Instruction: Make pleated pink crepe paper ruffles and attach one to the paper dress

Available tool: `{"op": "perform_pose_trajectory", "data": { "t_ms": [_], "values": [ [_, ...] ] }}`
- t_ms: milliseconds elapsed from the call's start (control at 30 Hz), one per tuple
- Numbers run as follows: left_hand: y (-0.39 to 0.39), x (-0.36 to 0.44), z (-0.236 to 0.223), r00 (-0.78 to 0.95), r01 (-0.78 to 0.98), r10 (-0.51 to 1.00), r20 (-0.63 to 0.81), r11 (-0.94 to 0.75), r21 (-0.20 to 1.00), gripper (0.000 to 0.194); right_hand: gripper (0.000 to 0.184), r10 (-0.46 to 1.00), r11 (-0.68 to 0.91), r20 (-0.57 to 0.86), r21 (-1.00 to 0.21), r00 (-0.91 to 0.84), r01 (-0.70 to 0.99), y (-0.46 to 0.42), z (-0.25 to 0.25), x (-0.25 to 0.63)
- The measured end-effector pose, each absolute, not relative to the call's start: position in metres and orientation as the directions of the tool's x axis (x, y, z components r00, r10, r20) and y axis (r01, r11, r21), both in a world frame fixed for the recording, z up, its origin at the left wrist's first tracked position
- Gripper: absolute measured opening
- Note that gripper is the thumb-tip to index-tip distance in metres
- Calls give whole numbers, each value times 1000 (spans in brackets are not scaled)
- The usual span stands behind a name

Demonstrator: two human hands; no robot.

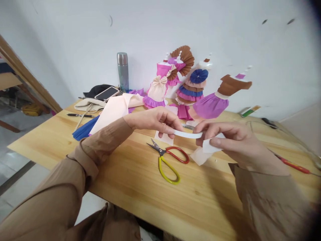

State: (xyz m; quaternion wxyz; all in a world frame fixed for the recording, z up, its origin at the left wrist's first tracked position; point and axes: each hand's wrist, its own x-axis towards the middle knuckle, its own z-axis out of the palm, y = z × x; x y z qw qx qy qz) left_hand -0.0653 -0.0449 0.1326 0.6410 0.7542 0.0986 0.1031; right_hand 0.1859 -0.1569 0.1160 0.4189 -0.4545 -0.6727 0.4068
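Observation:
My left hand [156,121] and my right hand [229,139] meet above the wooden table [130,177] and both pinch a white strip [188,134] stretched between them. The right hand's fingers also press on a small white piece of paper [208,146]. Another pale paper piece [199,156] lies just under the right hand. Scissors [168,159] with one red and one yellow handle lie on the table right below the hands, blades pointing up-left.
Several paper dresses [190,90] in pink, purple, blue and brown lean on the wall at the back. A steel flask [122,71], a phone [107,93] on a beige bag, cream and blue paper sheets [110,113], a pen [80,115] and a red tool [292,164] lie around.

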Motion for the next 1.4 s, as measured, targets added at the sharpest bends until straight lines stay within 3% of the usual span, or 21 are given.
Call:
{"op": "perform_pose_trajectory", "data": {
  "t_ms": [267,467,633,733,833,1033,1200,1300,1400],
  "values": [
    [-39,-65,127,953,-31,294,76,-155,987,24,20,946,175,117,-970,-303,170,-163,117,193],
    [-27,-63,111,892,-299,358,276,8,954,45,24,945,126,54,-971,-322,205,-169,122,204],
    [-30,-54,97,878,-383,351,326,105,918,52,23,928,166,96,-972,-360,169,-163,120,189],
    [-31,-53,96,898,-304,372,234,141,942,51,25,912,242,138,-941,-386,237,-160,121,181],
    [-29,-57,101,923,-131,369,107,40,991,45,28,943,261,154,-892,-294,369,-159,124,180],
    [-37,-60,115,940,-56,327,99,-138,989,29,37,976,218,196,-872,-95,439,-157,128,174],
    [-55,-59,120,864,29,497,84,-215,976,12,27,982,186,176,-863,-66,469,-171,132,183],
    [-65,-61,112,825,73,565,34,-167,983,13,21,969,221,248,-884,12,412,-179,130,182],
    [-73,-59,90,787,15,617,2,-23,1000,9,26,987,152,125,-935,-105,319,-179,117,166]
  ]
}}
